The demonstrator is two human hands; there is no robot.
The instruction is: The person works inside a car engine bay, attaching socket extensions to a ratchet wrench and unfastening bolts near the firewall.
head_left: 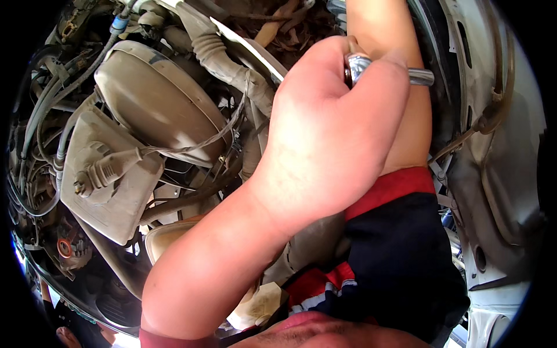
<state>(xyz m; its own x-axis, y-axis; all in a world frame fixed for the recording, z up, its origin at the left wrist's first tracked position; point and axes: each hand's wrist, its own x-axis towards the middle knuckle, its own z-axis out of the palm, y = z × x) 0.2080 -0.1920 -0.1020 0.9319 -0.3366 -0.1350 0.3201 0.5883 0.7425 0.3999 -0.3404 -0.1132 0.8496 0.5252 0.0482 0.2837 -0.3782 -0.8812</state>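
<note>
My left hand [331, 116] is closed, its back turned up, in the upper middle of the head view. Between its thumb and curled fingers it grips a chrome socket wrench [360, 65]. A short round chrome bar [422, 76] sticks out to the right past the thumb; the fist hides the rest. My right forearm [409, 124], bare beyond a red cuff [400, 188], reaches up behind the fist and runs out of the top edge. The right hand itself lies outside the picture.
A dusty engine bay surrounds my arms. On the left are a rounded grey-brown housing [156, 101], a boxy cover [113, 180] and several cables. A ribbed hose [226, 61] runs beside my fist, with dry leaves [290, 29] beyond. Body metal [499, 174] borders the right. Another person's hand [67, 336] shows lower left.
</note>
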